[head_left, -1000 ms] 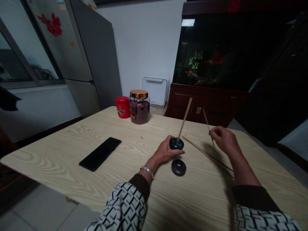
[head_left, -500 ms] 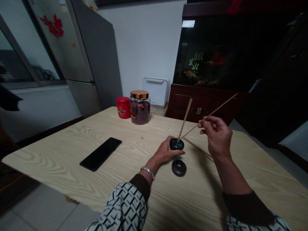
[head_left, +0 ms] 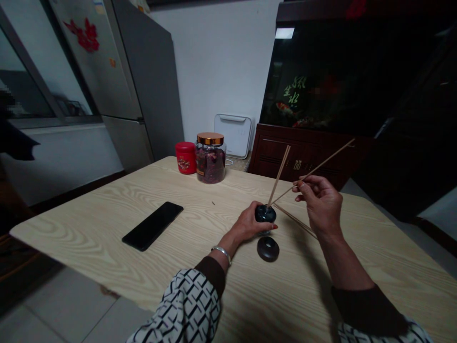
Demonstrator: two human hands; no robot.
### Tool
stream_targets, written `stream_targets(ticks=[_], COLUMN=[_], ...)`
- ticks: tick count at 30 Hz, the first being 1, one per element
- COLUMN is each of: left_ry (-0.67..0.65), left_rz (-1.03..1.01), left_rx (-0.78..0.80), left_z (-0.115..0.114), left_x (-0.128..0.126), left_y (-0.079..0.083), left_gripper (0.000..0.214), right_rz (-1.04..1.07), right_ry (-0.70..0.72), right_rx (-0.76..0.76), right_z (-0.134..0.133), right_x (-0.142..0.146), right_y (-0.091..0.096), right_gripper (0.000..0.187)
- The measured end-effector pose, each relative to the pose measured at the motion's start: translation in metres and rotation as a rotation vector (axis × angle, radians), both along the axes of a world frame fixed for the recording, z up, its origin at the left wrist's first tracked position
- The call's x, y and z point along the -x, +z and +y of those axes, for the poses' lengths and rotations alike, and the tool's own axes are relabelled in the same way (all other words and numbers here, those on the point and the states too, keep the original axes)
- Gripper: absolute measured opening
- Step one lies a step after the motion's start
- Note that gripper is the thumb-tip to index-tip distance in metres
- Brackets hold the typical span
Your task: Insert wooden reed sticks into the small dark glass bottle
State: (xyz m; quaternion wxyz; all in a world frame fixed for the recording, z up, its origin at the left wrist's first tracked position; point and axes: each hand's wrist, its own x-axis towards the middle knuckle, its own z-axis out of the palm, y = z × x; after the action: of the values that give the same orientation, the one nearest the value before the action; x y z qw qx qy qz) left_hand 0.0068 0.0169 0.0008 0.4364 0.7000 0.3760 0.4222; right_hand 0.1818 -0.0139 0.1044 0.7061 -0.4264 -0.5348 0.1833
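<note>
My left hand (head_left: pixel 247 223) is wrapped round a small dark glass diffuser bottle (head_left: pixel 265 214) on the table, thumb across its near side. A few thin reed sticks (head_left: pixel 279 175) stand in the bottle's mouth, leaning slightly right. Between thumb and fingertips, my right hand (head_left: pixel 321 202) pinches another reed stick (head_left: pixel 330 156), slanted with its lower end close to the mouth; whether that end is inside I cannot tell. More loose reed sticks (head_left: pixel 296 221) lie on the table to the right of the bottle. In front of it rests a dark round ring-shaped cap (head_left: pixel 268 249).
A black phone (head_left: pixel 153 226) lies on the wooden table (head_left: pixel 200 228) at left. Towards the back edge stand a red canister (head_left: pixel 186 158) and a clear jar of dried flowers (head_left: pixel 210 159) with a copper lid. Behind are a fridge (head_left: pixel 153 76) and a fish tank (head_left: pixel 321 76).
The view has shifted slightly. My right hand and its reed stick have moved a little closer to the bottle, while my left hand keeps the same grip.
</note>
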Motion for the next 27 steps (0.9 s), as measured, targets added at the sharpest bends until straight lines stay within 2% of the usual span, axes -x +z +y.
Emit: stream_targets(ticks=[6, 12, 15, 18, 21, 24, 27], left_ry=[0.002, -0.006, 0.002, 0.009, 0.005, 0.002, 0.0], left_rz=[0.004, -0.004, -0.011, -0.015, -0.008, -0.002, 0.005], left_rx=[0.009, -0.007, -0.021, -0.019, 0.003, 0.016, 0.014], left_z=[-0.002, 0.0, 0.001, 0.001, -0.001, -0.002, -0.002], left_x=[0.0, -0.001, -0.002, -0.001, -0.001, 0.0, 0.0], left_y=[0.004, 0.001, -0.002, -0.002, 0.0, 0.003, 0.004], left_gripper=[0.069, 0.067, 0.067, 0.069, 0.071, 0.07, 0.069], right_rz=[-0.096, -0.47, -0.557, -0.643, -0.879, -1.126, -1.211], right_ry=[0.113, 0.045, 0.094, 0.08, -0.082, -0.204, -0.202], right_rx=[0.134, 0.264, 0.296, 0.344, 0.465, 0.711, 0.911], right_z=[0.006, 0.01, 0.012, 0.017, 0.022, 0.025, 0.027], right_x=[0.011, 0.015, 0.008, -0.018, -0.06, -0.095, -0.109], right_y=[-0.018, -0.037, -0.036, -0.03, -0.031, -0.045, -0.063], right_gripper=[0.023, 0.018, 0.02, 0.024, 0.02, 0.016, 0.014])
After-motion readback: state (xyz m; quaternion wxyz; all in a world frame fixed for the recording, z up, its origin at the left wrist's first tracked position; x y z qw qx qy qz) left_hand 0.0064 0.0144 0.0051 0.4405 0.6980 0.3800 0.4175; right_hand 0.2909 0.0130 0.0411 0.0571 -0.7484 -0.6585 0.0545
